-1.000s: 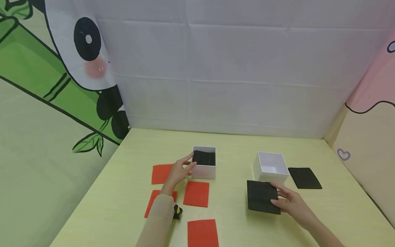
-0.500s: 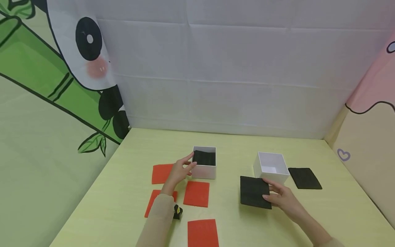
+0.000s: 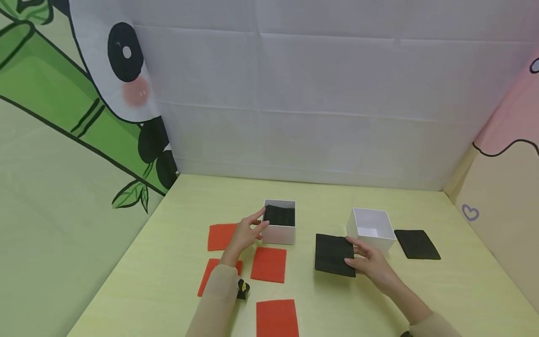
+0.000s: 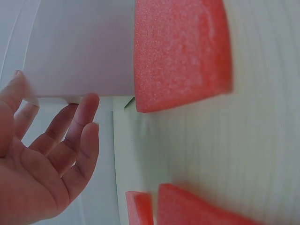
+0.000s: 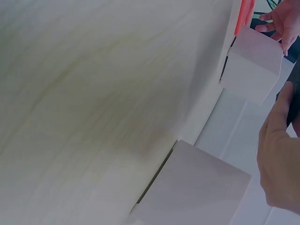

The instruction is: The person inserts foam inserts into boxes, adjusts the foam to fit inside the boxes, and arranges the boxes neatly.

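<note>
My left hand [image 3: 245, 235] holds the near left corner of a white open box [image 3: 278, 235], its thumb at the front wall and the other fingers by the left side. A black square sheet [image 3: 280, 216] lies inside that box. Between thumb and fingers, my right hand [image 3: 372, 264] pinches the right edge of another black square sheet [image 3: 334, 256], raised above the table. In the right wrist view this sheet is mostly out of frame. A second white open box [image 3: 370, 231] stands behind the right hand, with no sheet seen inside.
Several red square sheets [image 3: 268, 265] lie on the pale yellow table [image 3: 332, 311] around the left arm. A black square sheet [image 3: 418, 244] lies right of the second box. By the left sleeve is a small black-and-yellow thing [image 3: 243, 289]. A white cloth backdrop [image 3: 320, 93] hangs behind.
My right hand has carried the black sheet leftward and slightly away from me, toward the left box. The left hand stays at its box.
</note>
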`<move>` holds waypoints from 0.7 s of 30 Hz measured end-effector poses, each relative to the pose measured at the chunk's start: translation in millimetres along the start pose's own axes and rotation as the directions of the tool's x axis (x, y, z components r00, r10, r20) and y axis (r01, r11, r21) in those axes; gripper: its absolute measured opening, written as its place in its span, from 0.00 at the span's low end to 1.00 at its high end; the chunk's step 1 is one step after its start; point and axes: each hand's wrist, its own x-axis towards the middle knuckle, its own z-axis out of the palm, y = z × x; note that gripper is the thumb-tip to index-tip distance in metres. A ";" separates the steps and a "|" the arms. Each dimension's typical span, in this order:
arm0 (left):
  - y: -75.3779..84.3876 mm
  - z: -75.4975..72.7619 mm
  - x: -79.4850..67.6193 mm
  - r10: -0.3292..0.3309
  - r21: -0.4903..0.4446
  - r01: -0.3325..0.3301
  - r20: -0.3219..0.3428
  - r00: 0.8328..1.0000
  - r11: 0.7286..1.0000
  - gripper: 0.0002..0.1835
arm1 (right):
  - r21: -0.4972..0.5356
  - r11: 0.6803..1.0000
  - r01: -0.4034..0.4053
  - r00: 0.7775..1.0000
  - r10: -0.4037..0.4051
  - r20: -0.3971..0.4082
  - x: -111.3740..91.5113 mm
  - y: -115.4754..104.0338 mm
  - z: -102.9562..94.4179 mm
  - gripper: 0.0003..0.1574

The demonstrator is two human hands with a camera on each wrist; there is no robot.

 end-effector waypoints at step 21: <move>3.0 4.3 2.3 -0.001 -0.011 0.001 0.001 1.000 1.000 0.29 | 0.190 0.982 0.007 0.999 0.000 -0.039 37.6 -16.6 20.0 0.39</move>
